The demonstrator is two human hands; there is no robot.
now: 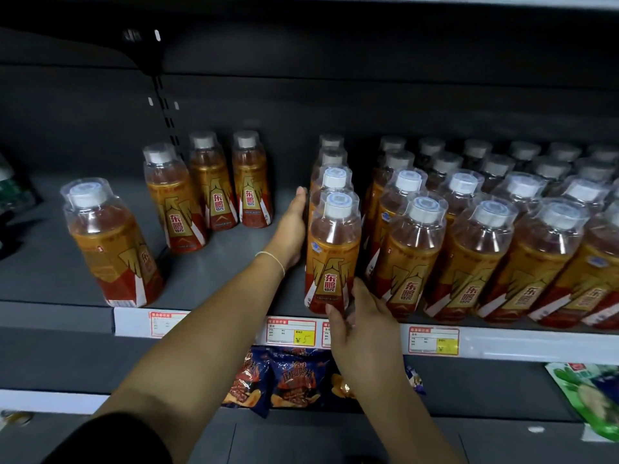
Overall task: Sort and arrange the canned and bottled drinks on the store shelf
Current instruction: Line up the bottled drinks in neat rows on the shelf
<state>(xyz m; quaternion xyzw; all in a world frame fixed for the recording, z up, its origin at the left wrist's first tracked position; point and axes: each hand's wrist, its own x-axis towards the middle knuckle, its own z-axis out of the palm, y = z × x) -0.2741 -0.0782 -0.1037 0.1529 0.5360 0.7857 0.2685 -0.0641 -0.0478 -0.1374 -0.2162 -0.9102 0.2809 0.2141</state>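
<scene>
Front bottle (332,259) of a single-file row of orange energy-drink bottles (330,169) stands upright at the front edge of the grey shelf (217,262), just left of the packed block of same bottles (469,249), with a narrow gap between. Right hand (363,324) grips that front bottle at its base, thumb on the front of the label and fingers (360,291) wrapped round its right side. Left hand (292,226) is flat, fingers straight and together, palm against the left side of the row; thin bracelet (272,260) on the wrist. Loose bottles to the left: one (107,242) alone near the shelf edge, three more (211,182) further back, upright and spaced apart. Price tags (290,331) along the shelf lip. On the lower shelf, dark blue snack bags (294,380) and, far right, a green packet (586,396).
</scene>
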